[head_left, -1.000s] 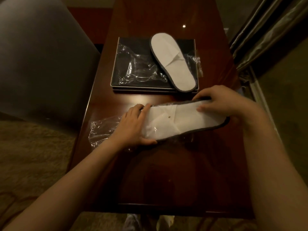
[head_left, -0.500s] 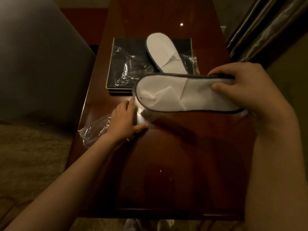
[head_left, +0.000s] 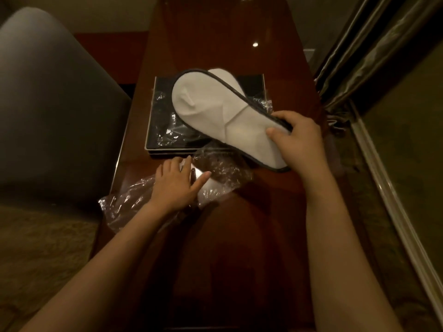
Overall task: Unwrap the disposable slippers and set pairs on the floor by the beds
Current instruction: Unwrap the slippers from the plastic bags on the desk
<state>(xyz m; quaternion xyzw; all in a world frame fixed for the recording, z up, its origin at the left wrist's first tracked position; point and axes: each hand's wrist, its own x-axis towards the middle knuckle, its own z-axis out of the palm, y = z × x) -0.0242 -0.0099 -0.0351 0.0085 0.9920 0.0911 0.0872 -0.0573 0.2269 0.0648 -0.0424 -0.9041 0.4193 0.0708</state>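
My right hand grips the heel end of a white disposable slipper with a dark edge, holding it tilted above the table. Behind it, a second white slipper lies on a black tray, mostly hidden. My left hand rests flat, fingers spread, on an empty clear plastic wrapper on the glossy wooden table. Another crumpled clear wrapper lies on the tray.
A grey upholstered chair stands close on the left of the table. Curtains and a window frame run along the right. Beige carpet shows at lower left.
My right hand pulled the slipper out of its wrapper, lifted it and swung it over the tray. My left hand stayed pressing the empty wrapper on the table.
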